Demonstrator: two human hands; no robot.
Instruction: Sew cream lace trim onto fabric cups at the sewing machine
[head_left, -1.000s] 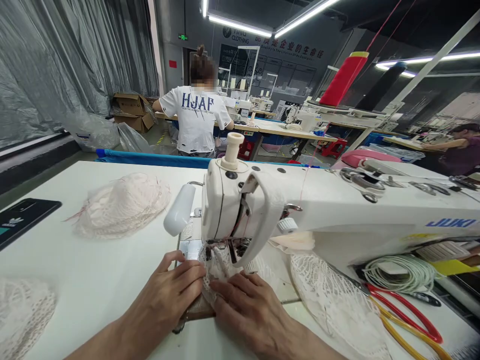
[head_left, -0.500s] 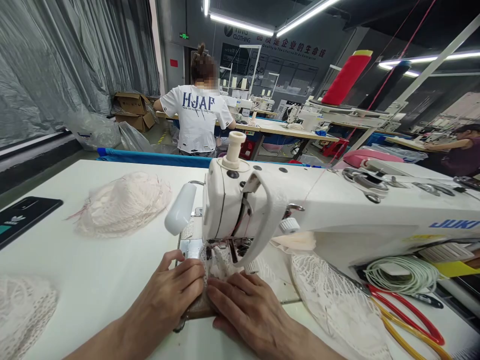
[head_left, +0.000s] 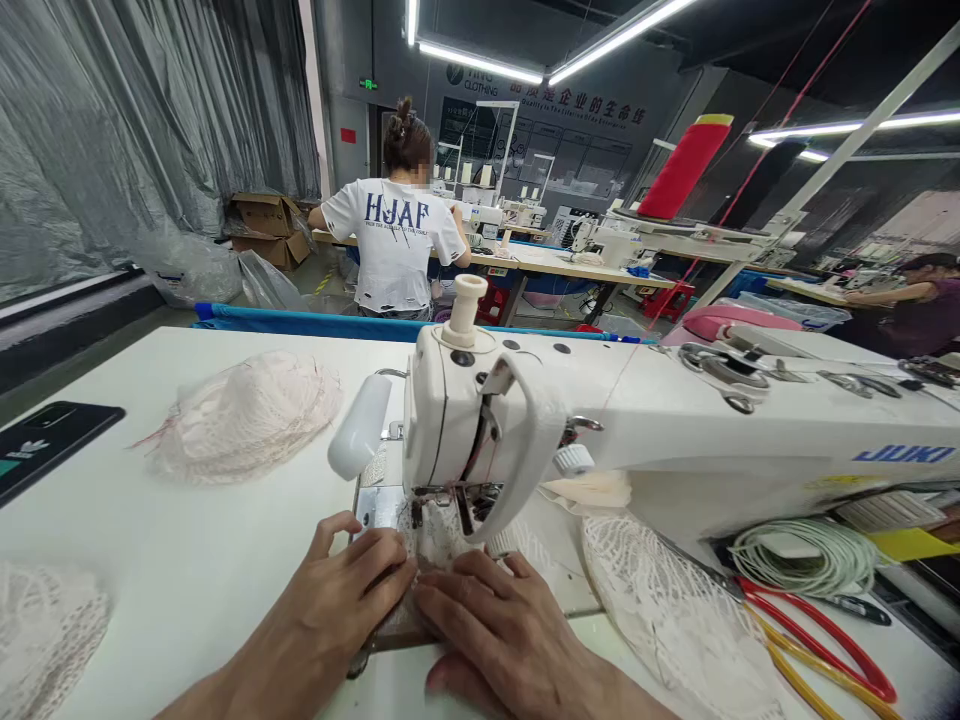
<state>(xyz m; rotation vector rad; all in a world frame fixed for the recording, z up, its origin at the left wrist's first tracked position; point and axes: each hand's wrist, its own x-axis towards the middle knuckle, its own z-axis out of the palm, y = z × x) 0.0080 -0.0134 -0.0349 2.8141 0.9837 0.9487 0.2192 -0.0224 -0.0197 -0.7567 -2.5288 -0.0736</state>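
Note:
White lace fabric (head_left: 442, 535) lies under the needle area of a white sewing machine (head_left: 487, 400). On its near left side my left hand (head_left: 341, 590) has bent fingers closed on the lace, the thumb apart toward the metal plate. Close beside it, my right hand (head_left: 502, 625) presses its fingers together on the lace, just in front of the presser foot. Its thumb is slightly blurred below the fingers. Both hands cover much of the near part of the fabric, and the fingertips' exact grip is partly hidden.
Lace pieces lie at left (head_left: 251, 415), near left (head_left: 49, 625) and right (head_left: 667, 600). Red-and-yellow-handled scissors (head_left: 821, 640) and a coil of pale cord (head_left: 802, 550) rest at right. A phone (head_left: 56, 445) sits far left. Ahead, a person (head_left: 397, 230) faces away.
The view has shifted slightly. My hands stay at the machine with the lace; the right fingers bend a little more and its thumb moves down. The person ahead has raised the right forearm.

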